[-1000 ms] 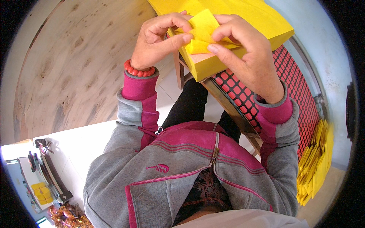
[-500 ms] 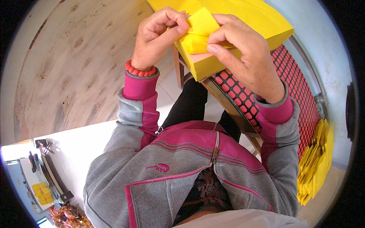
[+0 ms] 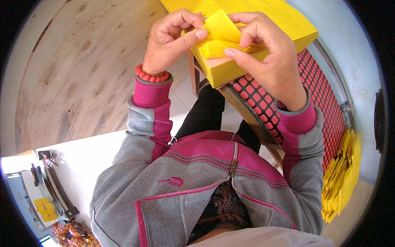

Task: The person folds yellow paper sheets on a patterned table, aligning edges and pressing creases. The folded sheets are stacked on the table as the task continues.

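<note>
A yellow box-shaped form [image 3: 263, 20], wrapped in soft sheet that looks like felt or paper, lies at the top of the view. At its near end a yellow folded flap [image 3: 220, 25] stands up above a lower fold [image 3: 222, 48]. My left hand [image 3: 170, 39], with a red bead bracelet [image 3: 152, 75] at the wrist, pinches the flap's left edge between thumb and fingers. On the flap's right side is my right hand [image 3: 267, 51], its thumb by the lower fold and its fingers parted from the thumb. A pinkish-tan strip [image 3: 216, 62] shows below the fold.
A wooden board [image 3: 78, 74] fills the left side. Red-and-black patterned sheet [image 3: 319, 99] covers a wooden-framed surface [image 3: 247, 109] under the form. Several yellow folded pieces [image 3: 341, 177] are piled at the right, near a pale wall [image 3: 362, 70] with a pipe [image 3: 347, 108].
My right thumb and fingers have parted from their pinch on the fold, and the fingers have moved up and right. My left hand keeps its hold, almost unmoved.
</note>
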